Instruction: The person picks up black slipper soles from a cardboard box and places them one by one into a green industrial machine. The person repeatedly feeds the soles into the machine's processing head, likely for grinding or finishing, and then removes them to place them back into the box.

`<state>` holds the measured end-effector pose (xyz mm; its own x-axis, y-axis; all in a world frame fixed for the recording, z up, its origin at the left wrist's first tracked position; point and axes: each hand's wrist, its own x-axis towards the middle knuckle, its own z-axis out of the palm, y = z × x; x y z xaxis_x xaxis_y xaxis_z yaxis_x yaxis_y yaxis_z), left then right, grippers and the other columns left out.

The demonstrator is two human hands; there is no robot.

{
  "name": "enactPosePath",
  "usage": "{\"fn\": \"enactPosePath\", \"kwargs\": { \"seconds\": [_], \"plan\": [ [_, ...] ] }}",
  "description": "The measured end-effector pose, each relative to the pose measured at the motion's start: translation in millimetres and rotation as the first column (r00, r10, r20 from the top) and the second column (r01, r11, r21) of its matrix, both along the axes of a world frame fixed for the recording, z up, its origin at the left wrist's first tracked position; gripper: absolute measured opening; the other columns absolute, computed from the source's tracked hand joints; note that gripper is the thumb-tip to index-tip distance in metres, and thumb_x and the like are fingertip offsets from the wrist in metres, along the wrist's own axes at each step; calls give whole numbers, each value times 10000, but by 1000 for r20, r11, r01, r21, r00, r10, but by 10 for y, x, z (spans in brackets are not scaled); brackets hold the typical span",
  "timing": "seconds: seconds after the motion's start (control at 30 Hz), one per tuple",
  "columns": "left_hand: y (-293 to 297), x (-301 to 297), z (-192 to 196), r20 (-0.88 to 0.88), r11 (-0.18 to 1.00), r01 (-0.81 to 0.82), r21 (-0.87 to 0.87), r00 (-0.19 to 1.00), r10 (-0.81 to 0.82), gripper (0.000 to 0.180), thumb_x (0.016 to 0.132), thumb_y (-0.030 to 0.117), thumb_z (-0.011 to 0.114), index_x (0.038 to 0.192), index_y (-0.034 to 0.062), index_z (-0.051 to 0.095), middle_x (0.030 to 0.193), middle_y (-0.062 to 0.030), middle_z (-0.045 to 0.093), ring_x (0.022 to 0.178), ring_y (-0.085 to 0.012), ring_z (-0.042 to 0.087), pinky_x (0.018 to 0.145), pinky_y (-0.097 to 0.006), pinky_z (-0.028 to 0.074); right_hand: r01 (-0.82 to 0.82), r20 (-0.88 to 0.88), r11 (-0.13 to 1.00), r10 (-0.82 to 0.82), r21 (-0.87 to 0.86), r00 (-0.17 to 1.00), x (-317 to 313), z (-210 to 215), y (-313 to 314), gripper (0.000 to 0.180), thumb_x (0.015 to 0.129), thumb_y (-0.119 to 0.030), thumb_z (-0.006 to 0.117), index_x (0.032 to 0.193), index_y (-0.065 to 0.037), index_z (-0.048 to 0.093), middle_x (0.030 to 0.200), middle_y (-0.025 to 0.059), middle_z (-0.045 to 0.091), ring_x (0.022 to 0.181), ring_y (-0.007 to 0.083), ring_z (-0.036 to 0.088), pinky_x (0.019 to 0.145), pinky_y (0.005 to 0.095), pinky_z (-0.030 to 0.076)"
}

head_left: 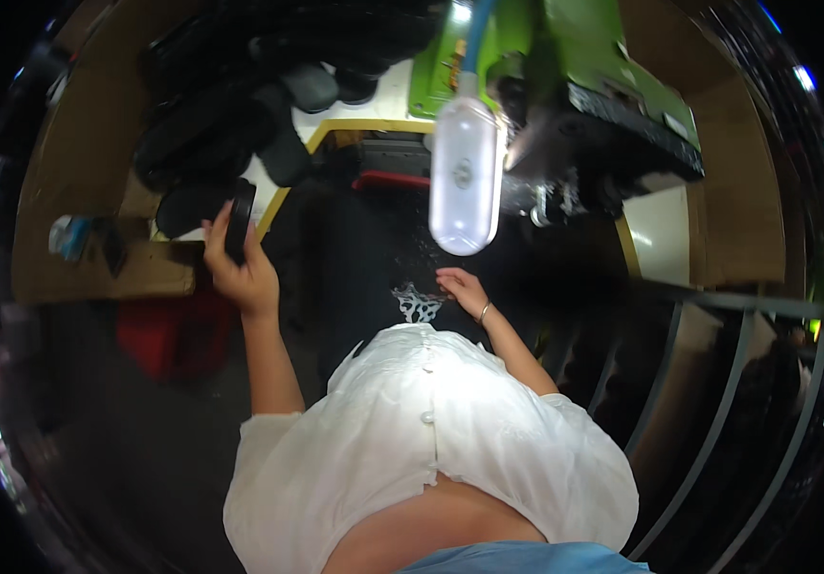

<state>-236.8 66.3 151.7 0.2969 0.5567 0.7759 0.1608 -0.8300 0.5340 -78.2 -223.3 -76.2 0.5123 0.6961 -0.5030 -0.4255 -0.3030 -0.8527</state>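
Observation:
My left hand (240,263) is raised at the left edge of the worktable. Its thumb and fingers grip a narrow black piece (242,218), which looks like a shoe sole seen nearly edge-on. Beyond it, a heap of black sole-shaped pieces (206,139) covers the table's left part. My right hand (465,289) hovers over my lap, its fingers loosely bent and apart, with nothing visible in them. A white oblong casing (466,182) on a blue cord hangs just beyond that hand.
A green machine (579,48) with a dark, blurred head (584,143) stands at the back right. Cardboard walls (737,143) flank the table. A red bin (173,335) sits low at left, and a grey metal rack (718,421) is at my right. The table's cut-out has a yellow edge (374,124).

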Motion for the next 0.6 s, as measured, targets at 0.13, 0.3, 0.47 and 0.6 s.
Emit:
{"fn": "enactPosePath", "kwargs": {
  "seconds": [0.13, 0.3, 0.47, 0.6],
  "plan": [
    [-843, 52, 93, 169, 792, 508, -340, 861, -480, 339, 816, 12, 635, 1098, -42, 455, 1076, -174, 558, 970, -205, 575, 816, -287, 469, 95, 111, 964, -126, 249, 986, -303, 1092, 125, 473, 798, -165, 693, 1224, -73, 508, 1093, 86, 596, 942, 153, 578, 796, 274, 478],
    [-1413, 587, 196, 493, 62, 740, -670, 506, -707, 359, 821, 93, 650, 1120, -33, 497, 1005, -103, 595, 918, -145, 567, 809, -280, 457, -114, 205, 971, 70, 212, 976, -290, 1566, 84, 532, 739, -168, 753, 1196, -65, 502, 1041, 75, 616, 925, 142, 587, 801, 285, 483],
    [-1475, 1152, 413, 96, 72, 380, -922, 407, -908, 292, 775, 230, 712, 945, 1, 648, 802, -48, 655, 715, -98, 585, 689, -253, 476, -77, 25, 940, 73, 332, 997, -367, 1503, 38, 364, 754, -99, 722, 1077, -39, 566, 1000, 57, 619, 932, 150, 583, 819, 310, 475],
    [-1376, 1203, 443, 215, -28, 415, -909, 411, -886, 235, 807, 173, 676, 922, -30, 652, 797, -47, 656, 689, -86, 584, 654, -232, 477, -29, 171, 957, -22, 290, 985, -415, 1628, -8, 384, 731, -113, 746, 1071, -30, 588, 976, 61, 640, 918, 153, 593, 818, 288, 466]
  ]
}}
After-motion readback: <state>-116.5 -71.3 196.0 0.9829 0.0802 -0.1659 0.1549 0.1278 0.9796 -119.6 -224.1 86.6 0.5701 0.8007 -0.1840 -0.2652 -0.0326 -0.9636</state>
